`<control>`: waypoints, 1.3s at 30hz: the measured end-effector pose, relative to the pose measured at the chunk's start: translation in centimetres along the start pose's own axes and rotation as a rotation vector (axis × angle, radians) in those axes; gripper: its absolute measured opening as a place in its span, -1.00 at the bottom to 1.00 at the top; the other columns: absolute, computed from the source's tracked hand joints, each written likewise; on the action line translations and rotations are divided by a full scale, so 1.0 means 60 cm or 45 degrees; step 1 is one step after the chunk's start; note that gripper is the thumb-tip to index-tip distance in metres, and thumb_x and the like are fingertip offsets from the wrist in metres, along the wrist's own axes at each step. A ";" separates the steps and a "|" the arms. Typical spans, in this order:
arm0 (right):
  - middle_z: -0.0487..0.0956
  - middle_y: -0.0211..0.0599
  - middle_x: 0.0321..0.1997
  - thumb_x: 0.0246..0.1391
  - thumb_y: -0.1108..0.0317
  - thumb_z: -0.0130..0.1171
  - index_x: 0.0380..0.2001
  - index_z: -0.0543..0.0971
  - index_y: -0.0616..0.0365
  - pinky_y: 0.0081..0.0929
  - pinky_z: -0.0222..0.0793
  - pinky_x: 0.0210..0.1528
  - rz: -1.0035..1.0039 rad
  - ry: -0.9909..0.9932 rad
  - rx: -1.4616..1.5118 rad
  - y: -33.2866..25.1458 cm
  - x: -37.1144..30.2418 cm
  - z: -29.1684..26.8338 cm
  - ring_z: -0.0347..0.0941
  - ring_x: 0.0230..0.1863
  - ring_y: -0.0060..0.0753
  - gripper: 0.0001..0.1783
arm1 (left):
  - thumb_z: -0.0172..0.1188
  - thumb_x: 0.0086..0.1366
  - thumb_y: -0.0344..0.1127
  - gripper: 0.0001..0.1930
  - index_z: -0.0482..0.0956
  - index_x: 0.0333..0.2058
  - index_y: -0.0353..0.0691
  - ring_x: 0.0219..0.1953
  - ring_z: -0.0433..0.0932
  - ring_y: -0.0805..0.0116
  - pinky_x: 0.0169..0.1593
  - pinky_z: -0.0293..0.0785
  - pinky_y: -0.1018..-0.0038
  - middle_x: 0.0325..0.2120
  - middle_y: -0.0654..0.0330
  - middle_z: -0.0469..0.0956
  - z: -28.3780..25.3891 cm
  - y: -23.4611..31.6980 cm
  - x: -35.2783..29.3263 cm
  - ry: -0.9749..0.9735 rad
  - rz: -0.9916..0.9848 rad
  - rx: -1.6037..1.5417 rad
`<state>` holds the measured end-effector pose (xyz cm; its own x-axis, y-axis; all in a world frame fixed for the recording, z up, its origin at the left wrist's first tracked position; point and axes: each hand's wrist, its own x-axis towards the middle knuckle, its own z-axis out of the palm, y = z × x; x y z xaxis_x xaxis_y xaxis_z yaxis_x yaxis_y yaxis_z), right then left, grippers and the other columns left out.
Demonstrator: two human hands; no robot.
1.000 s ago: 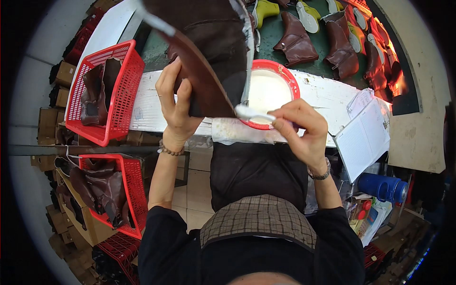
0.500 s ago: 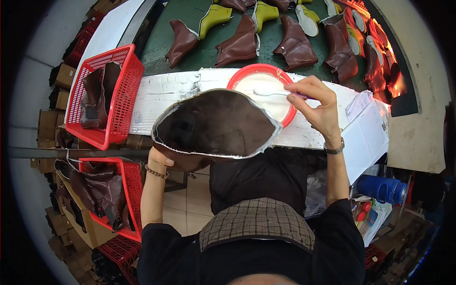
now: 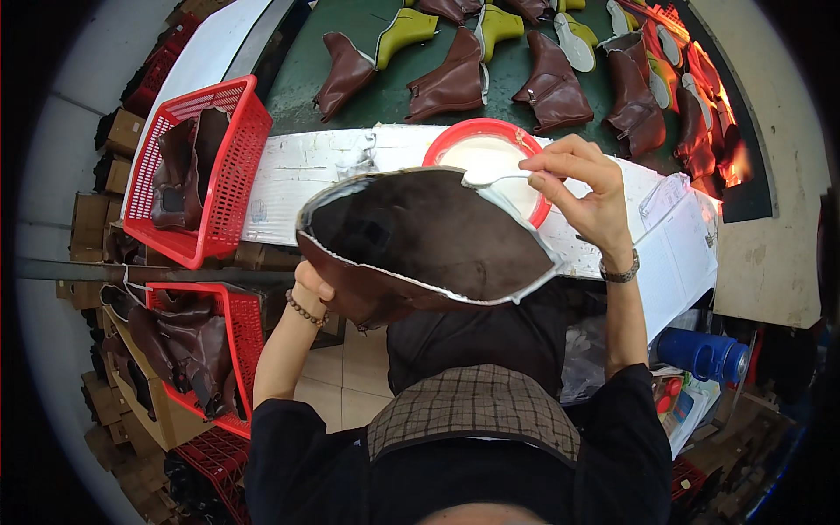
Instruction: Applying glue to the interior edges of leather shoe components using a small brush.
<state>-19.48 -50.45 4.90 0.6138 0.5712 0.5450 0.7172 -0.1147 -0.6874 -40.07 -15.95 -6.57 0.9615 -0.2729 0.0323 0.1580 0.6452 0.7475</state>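
Note:
My left hand grips a brown leather boot upper from below, its wide opening facing up. A white band of paste runs along the opening's edge. Pinched in my right hand is a small brush, slim and toothbrush-like, its head coated white. That head rests at the far rim of the boot upper. Just behind stands a red-rimmed bowl of creamy white paste, partly hidden by the upper and the right hand.
Brown boot uppers with yellow-green or white inner forms lie across the green table. To the left, two red baskets hold more uppers. Papers lie on the right of the white board; a blue bottle sits below.
The brush has left the paste in the bowl and moved to the boot upper's far rim. The upper has shifted right and tilted, its right end lower.

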 end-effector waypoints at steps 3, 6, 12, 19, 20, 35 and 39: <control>0.65 -0.44 -0.33 -0.02 0.49 0.44 -0.27 0.78 0.08 -0.52 0.25 -0.14 -0.135 -0.184 -0.153 -0.003 0.020 -0.015 0.52 -0.29 -0.52 -0.81 | 0.46 -0.14 -0.18 0.02 0.26 0.35 -0.37 0.24 0.46 -0.11 0.30 0.41 0.06 0.28 -0.13 0.39 0.016 -0.013 -0.011 -0.057 -0.049 -0.049; 0.65 -0.45 -0.32 -0.03 0.45 0.46 -0.28 0.78 0.06 -0.50 0.24 -0.11 -0.275 -0.249 -0.171 -0.006 0.047 -0.019 0.53 -0.29 -0.50 -0.81 | 0.45 -0.12 -0.14 0.01 0.27 0.35 -0.36 0.24 0.46 -0.12 0.30 0.41 0.04 0.28 -0.13 0.40 0.022 -0.017 0.004 -0.110 -0.103 -0.097; 0.64 -0.44 -0.32 -0.04 0.39 0.47 -0.28 0.77 0.04 -0.48 0.23 -0.10 -0.401 -0.295 -0.126 -0.020 0.087 0.020 0.51 -0.26 -0.49 -0.81 | 0.45 -0.07 -0.04 -0.01 0.30 0.34 -0.35 0.23 0.46 -0.14 0.29 0.41 0.01 0.27 -0.13 0.40 0.046 -0.039 0.022 -0.249 -0.229 -0.193; 0.64 -0.38 -0.27 0.02 0.46 0.43 -0.25 0.76 0.10 -0.53 0.33 -0.19 -0.304 -0.226 -0.041 0.030 0.061 0.010 0.52 -0.25 -0.50 -0.82 | 0.44 -0.08 -0.10 0.02 0.23 0.36 -0.37 0.24 0.44 -0.19 0.29 0.38 -0.10 0.30 -0.19 0.34 0.090 0.003 0.025 -0.246 -0.127 -0.367; 0.64 -0.35 -0.24 0.05 0.48 0.40 -0.24 0.76 0.14 -0.56 0.36 -0.24 -0.164 -0.195 0.023 0.047 0.045 0.002 0.52 -0.25 -0.52 -0.83 | 0.44 -0.14 -0.24 0.08 0.15 0.40 -0.41 0.27 0.42 -0.23 0.30 0.36 -0.19 0.34 -0.26 0.27 0.105 0.015 0.030 -0.146 0.019 -0.494; 0.30 -0.62 -0.62 0.49 0.25 -0.03 -0.05 0.59 0.21 -0.71 0.01 -0.66 0.970 0.533 0.320 0.244 -0.126 0.004 0.11 -0.69 -0.78 -0.71 | 0.31 0.32 -0.21 -0.54 0.53 0.11 -0.33 -0.11 0.61 0.43 -0.01 0.54 0.50 -0.08 0.16 0.64 -0.217 0.378 0.471 0.768 0.586 1.077; 0.29 -0.61 -0.62 0.49 0.26 -0.03 -0.06 0.59 0.22 -0.71 0.00 -0.66 1.001 0.578 0.343 0.241 -0.133 -0.003 0.10 -0.69 -0.78 -0.72 | 0.31 0.30 -0.14 -0.50 0.52 0.09 -0.37 -0.19 0.65 0.36 -0.17 0.64 0.41 -0.14 0.12 0.65 -0.319 0.394 0.619 1.003 0.508 1.536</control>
<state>-13.96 -56.83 -9.28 0.9991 0.0328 -0.0263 -0.0226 -0.1082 -0.9939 3.70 2.81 -0.39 0.8287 0.4736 0.2982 -0.0357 -0.4869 0.8727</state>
